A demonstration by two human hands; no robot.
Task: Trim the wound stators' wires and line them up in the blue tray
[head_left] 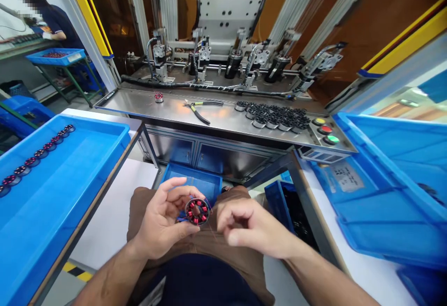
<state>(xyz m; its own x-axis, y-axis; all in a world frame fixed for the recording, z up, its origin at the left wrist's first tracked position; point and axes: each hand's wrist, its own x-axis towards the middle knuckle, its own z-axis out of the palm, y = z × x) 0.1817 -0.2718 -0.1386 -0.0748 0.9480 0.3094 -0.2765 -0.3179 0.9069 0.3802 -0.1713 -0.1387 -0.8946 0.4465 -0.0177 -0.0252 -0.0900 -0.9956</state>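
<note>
Between the thumb and fingers of my left hand (164, 217) is a round motor stator (197, 211) with red windings, its face turned up toward me. Thin wires stick out at its right side. My right hand (246, 224) hovers just right of the stator, fingers curled in toward the thumb; whether a thin wire is between them is too small to tell. On the steel ledge ahead lie pliers (200, 110) with green and black handles, and left of them another red-wound stator (159, 98). Several black stator parts (274, 117) are grouped at the ledge's right.
A blue tray (70, 157) at left holds a row of wound stators. Behind the steel ledge (139, 103) stands a machine with clamps. Push buttons (325, 130) sit at its right end, beside blue bins (384, 180). A person (59, 22) works at far left.
</note>
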